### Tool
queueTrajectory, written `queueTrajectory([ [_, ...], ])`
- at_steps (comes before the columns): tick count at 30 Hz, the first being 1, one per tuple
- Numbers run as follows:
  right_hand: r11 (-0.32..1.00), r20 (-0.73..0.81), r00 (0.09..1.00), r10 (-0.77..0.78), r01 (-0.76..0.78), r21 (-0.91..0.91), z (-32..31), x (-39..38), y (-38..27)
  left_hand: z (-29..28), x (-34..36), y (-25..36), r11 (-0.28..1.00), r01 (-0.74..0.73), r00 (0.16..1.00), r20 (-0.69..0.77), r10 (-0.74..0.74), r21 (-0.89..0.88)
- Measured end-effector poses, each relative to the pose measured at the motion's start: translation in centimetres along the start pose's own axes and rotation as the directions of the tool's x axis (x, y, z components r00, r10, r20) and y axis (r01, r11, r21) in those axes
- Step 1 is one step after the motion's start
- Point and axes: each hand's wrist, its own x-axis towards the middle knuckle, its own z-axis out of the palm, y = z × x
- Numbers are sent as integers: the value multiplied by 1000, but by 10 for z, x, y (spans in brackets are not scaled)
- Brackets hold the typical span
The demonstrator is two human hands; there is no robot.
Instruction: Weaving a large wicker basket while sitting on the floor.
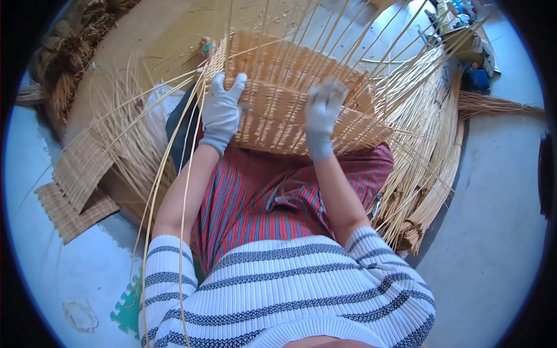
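Observation:
A half-woven wicker basket (272, 119) lies tilted across my lap, with long upright stakes fanning out from its far side. Both hands wear pale grey-white gloves. At the basket's left end, my left hand (221, 113) grips the woven wall, its thumb and a finger spread apart. Several long loose strands (168, 145) run down past that wrist. My right hand (325, 113) is at the near wall's upper edge, right of the middle. Its fingers are curled in and blurred by motion, so what they pinch is hidden.
Bundles of pale cane strands (415, 127) lie to the right, and more loose strands (136, 133) spread out on the left. Two flat woven mats (81, 180) rest on the floor at left. A green foam piece (127, 307) is at lower left. Brown dried bundles (67, 64) stand far left.

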Motion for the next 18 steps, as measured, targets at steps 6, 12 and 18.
queueTrajectory([
  [6, 959, 294, 950, -108, 178, -222, 22, 56, -60, 2, -11, 54, 988, -105, 975, 185, 125, -110],
  [12, 983, 43, 985, 168, -171, 68, -41, 39, -50, 16, -2, 50, 960, -277, 961, 6, 277, 28],
  [18, 766, 310, 941, -139, 300, -569, -66, 56, -66, 26, 1, 131, 912, -391, 912, 78, 402, -123],
])
